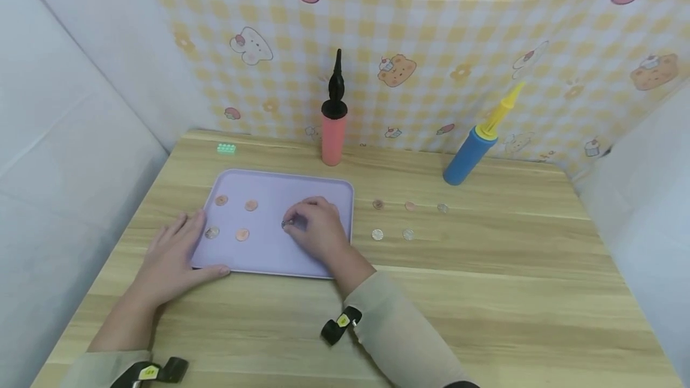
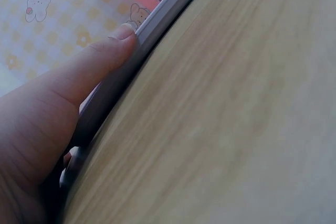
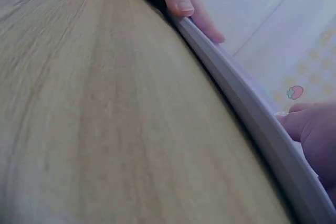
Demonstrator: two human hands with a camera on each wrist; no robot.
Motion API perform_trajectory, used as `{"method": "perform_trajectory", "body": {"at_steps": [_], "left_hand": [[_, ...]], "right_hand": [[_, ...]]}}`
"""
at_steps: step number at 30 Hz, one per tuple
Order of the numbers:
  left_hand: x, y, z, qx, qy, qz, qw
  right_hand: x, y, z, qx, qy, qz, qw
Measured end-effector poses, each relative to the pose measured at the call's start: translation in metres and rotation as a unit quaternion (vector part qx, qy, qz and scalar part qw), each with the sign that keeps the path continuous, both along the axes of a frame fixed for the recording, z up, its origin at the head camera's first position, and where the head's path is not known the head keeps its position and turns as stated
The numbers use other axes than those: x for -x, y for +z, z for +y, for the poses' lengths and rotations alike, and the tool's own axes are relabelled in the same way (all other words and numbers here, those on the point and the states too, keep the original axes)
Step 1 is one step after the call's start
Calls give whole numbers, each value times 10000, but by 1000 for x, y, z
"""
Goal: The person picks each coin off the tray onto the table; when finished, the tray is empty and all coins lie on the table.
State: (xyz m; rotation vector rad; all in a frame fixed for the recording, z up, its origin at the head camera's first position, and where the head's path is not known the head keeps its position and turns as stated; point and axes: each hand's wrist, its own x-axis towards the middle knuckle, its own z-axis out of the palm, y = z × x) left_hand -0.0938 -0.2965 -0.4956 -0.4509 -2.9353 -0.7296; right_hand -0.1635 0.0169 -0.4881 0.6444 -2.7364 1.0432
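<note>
A lavender tray (image 1: 280, 256) lies on the wooden table. My left hand (image 1: 169, 262) rests at its front left corner, fingers spread along the left side and thumb along the front rim; in the left wrist view the thumb (image 2: 107, 56) touches the rim. Over the tray's right half, my right hand (image 1: 318, 229) pinches a coin (image 1: 284, 224) between thumb and fingertips. On the tray's left half lie several coins, among them a silver coin (image 1: 212, 232) and a copper coin (image 1: 242, 235). To the right of the tray lie more coins, including a silver one (image 1: 377, 235).
Behind the tray stands a pink hand pump (image 1: 333, 136) with a black top. A blue pump (image 1: 469, 157) with a yellow nozzle leans at the back right. A small green toy brick (image 1: 226, 148) sits at the back left. A checkered cloth (image 1: 420, 35) hangs behind the table.
</note>
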Motion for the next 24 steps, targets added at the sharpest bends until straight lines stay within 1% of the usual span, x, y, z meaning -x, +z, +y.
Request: {"method": "perform_trajectory", "body": {"at_steps": [3, 5, 7, 10, 13, 16, 20, 24], "left_hand": [[0, -1, 0, 0, 8, -7, 10000], [1, -2, 0, 1, 4, -2, 10000], [1, -2, 0, 7, 2, 0, 10000], [1, -3, 0, 10, -3, 9, 10000], [0, -3, 0, 9, 0, 16, 10000], [0, -3, 0, 8, -1, 15, 10000], [0, -2, 0, -3, -3, -8, 10000], [0, -2, 0, 0, 5, 5, 10000]], "right_hand": [[-1, -2, 0, 61, 182, 314, 9993], [-1, -4, 0, 83, 211, 366, 9991], [-1, -4, 0, 186, 183, 277, 9993], [-1, -4, 1, 587, 117, -45, 9982], [-1, -2, 2, 1037, 52, -298, 9941], [0, -1, 3, 1256, -13, -431, 9911], [0, -2, 3, 1254, -37, -476, 9910], [0, -1, 3, 999, 21, -472, 9939]]}}
